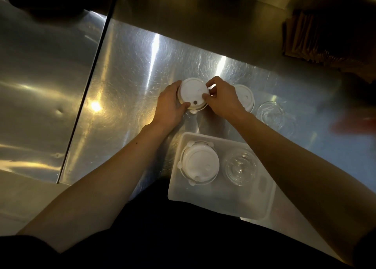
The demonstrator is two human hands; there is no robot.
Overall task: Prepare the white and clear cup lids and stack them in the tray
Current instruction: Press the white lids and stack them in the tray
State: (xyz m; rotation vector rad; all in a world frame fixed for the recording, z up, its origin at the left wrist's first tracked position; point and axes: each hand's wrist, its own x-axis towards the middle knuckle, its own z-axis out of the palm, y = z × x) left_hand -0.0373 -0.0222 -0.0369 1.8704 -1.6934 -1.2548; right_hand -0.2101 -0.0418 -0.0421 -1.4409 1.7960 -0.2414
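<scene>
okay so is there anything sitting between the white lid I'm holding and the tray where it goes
Nothing visible. The white lid, held by the left hand and right hand, has only bare steel counter between it and the tray. The white stack there sits open on top.

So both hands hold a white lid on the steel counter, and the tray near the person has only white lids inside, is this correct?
Not quite. The head view shows both the left hand and right hand on the white lid, but the tray holds a stack of white lids and also clear lids beside it.
</scene>
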